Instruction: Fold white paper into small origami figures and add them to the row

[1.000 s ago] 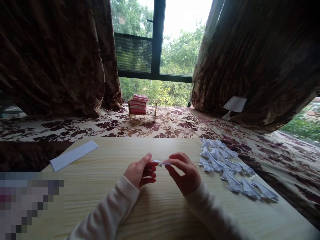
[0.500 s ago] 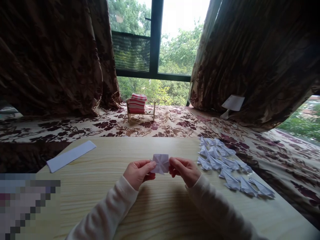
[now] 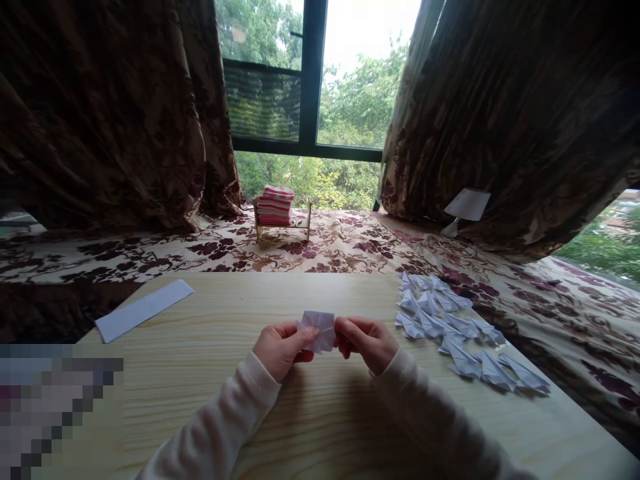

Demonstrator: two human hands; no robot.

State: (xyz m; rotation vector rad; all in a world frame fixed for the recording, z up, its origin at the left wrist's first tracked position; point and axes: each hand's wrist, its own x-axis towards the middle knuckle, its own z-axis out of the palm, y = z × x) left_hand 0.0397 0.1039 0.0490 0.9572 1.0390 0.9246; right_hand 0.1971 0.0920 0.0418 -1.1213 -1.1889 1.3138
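Note:
A small white sheet of folded paper (image 3: 324, 327), with crease lines meeting near its middle, is held above the table between my two hands. My left hand (image 3: 284, 345) pinches its left side, the thumb lying across the front and the fingers behind. At the right edge, my right hand (image 3: 370, 341) is closed with thumb and index finger on the paper. Several white folded paper pieces (image 3: 463, 360) with pointed ends lie in rows on the table to the right of my right hand.
A long white paper strip or stack (image 3: 145, 310) lies at the left of the wooden table (image 3: 225, 413). Behind, on a flowered cloth (image 3: 345, 250), stand a small rack (image 3: 300, 230) with folded striped cloths (image 3: 276, 205) and a small white lamp (image 3: 467, 203).
My left thumb has slid further over the paper toward its middle. The paper has shifted and tilted slightly. My right hand has moved a little to the left.

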